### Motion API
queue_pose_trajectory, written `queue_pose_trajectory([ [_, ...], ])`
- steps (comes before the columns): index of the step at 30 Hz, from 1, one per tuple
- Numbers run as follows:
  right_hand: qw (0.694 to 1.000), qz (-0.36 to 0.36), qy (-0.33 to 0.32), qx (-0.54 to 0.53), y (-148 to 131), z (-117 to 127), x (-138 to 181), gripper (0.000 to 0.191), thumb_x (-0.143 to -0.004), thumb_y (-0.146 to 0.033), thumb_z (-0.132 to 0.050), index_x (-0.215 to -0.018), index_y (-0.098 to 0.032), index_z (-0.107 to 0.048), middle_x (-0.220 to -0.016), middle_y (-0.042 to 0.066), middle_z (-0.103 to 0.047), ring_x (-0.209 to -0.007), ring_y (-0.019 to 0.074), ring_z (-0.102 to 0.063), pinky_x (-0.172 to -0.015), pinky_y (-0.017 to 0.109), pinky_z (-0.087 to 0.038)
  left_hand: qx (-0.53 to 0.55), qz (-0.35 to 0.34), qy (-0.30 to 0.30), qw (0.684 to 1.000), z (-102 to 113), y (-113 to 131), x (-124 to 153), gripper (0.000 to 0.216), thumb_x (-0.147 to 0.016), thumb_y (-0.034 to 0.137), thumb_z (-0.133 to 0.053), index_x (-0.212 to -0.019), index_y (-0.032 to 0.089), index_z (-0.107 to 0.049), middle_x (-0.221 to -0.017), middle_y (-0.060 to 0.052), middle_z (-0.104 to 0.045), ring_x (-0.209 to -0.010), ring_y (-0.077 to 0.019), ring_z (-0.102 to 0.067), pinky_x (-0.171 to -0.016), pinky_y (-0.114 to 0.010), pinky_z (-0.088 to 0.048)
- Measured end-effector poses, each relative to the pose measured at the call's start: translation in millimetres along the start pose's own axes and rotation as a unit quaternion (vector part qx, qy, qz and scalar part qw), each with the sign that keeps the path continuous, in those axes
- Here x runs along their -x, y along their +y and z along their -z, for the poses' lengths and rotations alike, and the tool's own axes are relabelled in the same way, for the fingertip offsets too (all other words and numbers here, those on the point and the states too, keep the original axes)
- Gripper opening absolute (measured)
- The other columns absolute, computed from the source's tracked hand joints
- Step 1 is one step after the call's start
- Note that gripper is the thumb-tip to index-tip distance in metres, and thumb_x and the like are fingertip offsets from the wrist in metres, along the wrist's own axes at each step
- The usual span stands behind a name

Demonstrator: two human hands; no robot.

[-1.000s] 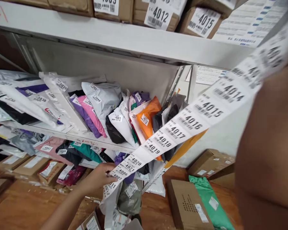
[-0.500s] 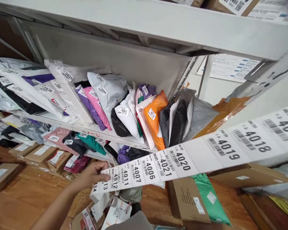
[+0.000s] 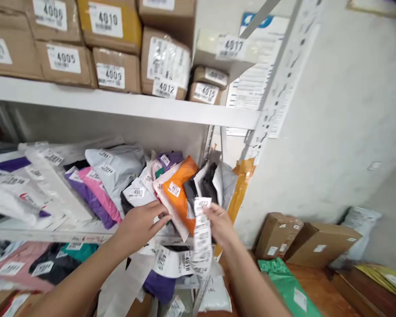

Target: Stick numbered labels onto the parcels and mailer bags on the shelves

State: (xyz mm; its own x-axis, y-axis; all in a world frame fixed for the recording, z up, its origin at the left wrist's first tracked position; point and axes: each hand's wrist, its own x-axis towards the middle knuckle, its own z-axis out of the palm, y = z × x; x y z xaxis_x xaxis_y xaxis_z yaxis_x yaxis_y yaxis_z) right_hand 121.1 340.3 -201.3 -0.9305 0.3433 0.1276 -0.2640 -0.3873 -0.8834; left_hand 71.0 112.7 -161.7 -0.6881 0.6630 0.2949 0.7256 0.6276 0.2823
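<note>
A long strip of white numbered barcode labels (image 3: 201, 237) hangs bunched in front of the middle shelf. My right hand (image 3: 221, 224) is closed on the strip near its top end. My left hand (image 3: 141, 224) reaches in from the left, fingers curled around the lower folds of the same strip. Behind the hands stand soft mail bags on the shelf (image 3: 95, 235): an orange one (image 3: 180, 187), a white one marked 4001 (image 3: 137, 193), pink and purple ones (image 3: 95, 193), black and grey ones (image 3: 214, 180).
Labelled cardboard boxes (image 3: 108, 48) fill the upper shelf. More bags lie on the lower shelf (image 3: 26, 268). A perforated steel upright (image 3: 277, 88) stands at the right. Brown boxes (image 3: 293, 237) and a green bag (image 3: 287, 286) lie on the wooden floor by the white wall.
The label strip, stretched out long toward the right before, is now gathered between both hands. My right hand has come down close to the left. The view has swung upward and right.
</note>
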Motion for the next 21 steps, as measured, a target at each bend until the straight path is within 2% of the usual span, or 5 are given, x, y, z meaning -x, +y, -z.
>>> queue_pose_trajectory([
  [5,0.995,0.019,0.046,-0.087,76,-15,-35,0.044,-0.047,-0.049,-0.084,-0.070,-0.014,-0.070,-0.054,0.002,-0.068,-0.044,0.0118,-0.056,-0.045,0.022,-0.041,-0.177,-0.002,-0.038,0.983,6,34,-100,0.027,-0.088,0.019,-0.040,-0.092,0.019,-0.067,-0.095,-0.008,-0.066,-0.085,-0.0266,-0.065,-0.069,-0.034,-0.044],
  [10,0.982,0.053,0.120,-0.136,98,-31,-72,0.048,-0.055,-0.053,-0.078,-0.083,-0.016,-0.068,-0.077,0.006,-0.075,-0.070,0.0196,-0.067,-0.060,0.027,-0.050,-0.171,0.004,-0.066,0.983,-6,23,-171,0.027,-0.080,0.025,-0.057,-0.104,0.018,-0.067,-0.116,-0.016,-0.059,-0.093,-0.0315,-0.063,-0.073,-0.038,-0.046],
  [13,0.972,0.070,0.176,-0.137,106,-36,-93,0.043,-0.056,-0.051,-0.077,-0.079,-0.016,-0.068,-0.077,0.006,-0.075,-0.074,0.0201,-0.068,-0.067,0.027,-0.051,-0.118,-0.019,-0.143,0.983,-9,7,-192,0.030,-0.075,0.017,-0.062,-0.105,0.019,-0.066,-0.102,-0.008,-0.067,-0.088,-0.0226,-0.063,-0.073,-0.033,-0.047],
  [16,0.967,0.082,0.207,-0.122,115,-36,-112,0.041,-0.055,-0.052,-0.078,-0.070,-0.014,-0.069,-0.069,0.008,-0.074,-0.072,0.0223,-0.068,-0.068,0.029,-0.052,-0.068,-0.044,-0.197,0.977,-13,-4,-205,0.016,-0.085,0.016,-0.053,-0.092,0.016,-0.067,-0.090,-0.002,-0.070,-0.083,-0.0151,-0.063,-0.076,-0.030,-0.048],
  [21,0.961,0.110,0.237,-0.093,123,-29,-132,0.040,-0.059,-0.054,-0.074,-0.070,-0.015,-0.070,-0.069,0.009,-0.074,-0.077,0.0258,-0.069,-0.067,0.031,-0.052,-0.059,-0.011,-0.188,0.980,-20,-6,-209,0.019,-0.082,0.031,-0.061,-0.084,0.013,-0.065,-0.080,-0.002,-0.066,-0.074,-0.0159,-0.060,-0.070,-0.031,-0.047],
])
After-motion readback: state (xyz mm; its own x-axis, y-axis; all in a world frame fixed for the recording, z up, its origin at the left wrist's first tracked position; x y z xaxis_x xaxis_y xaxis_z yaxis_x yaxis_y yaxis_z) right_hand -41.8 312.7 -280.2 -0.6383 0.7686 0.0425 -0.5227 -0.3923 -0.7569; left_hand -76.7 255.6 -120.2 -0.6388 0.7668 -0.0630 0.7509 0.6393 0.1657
